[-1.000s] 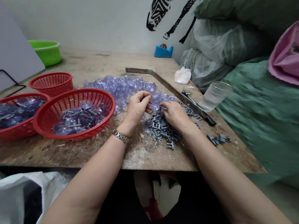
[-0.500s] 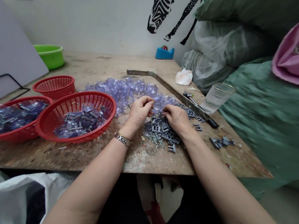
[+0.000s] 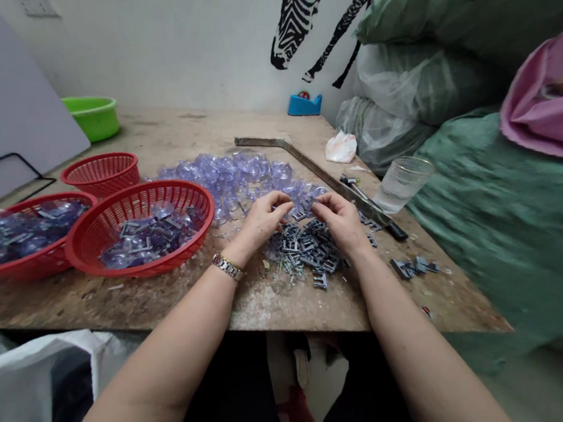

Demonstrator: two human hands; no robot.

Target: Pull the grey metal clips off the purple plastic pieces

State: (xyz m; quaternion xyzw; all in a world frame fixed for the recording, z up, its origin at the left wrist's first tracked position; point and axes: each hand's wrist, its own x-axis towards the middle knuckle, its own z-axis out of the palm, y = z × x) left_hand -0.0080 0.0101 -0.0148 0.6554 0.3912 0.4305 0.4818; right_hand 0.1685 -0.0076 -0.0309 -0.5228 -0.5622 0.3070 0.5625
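Pieces of grey plastic (image 3: 313,248) lay heaped just below the hands. The right hand (image 3: 341,218) pinched one small piece (image 3: 313,201); whether the curled left hand (image 3: 265,217) gripped anything, I couldn't tell. Both forearms (image 3: 188,331) reached forward.

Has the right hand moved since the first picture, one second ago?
Yes, slightly: the right hand is farther right, closer to the black handle beside the glass.
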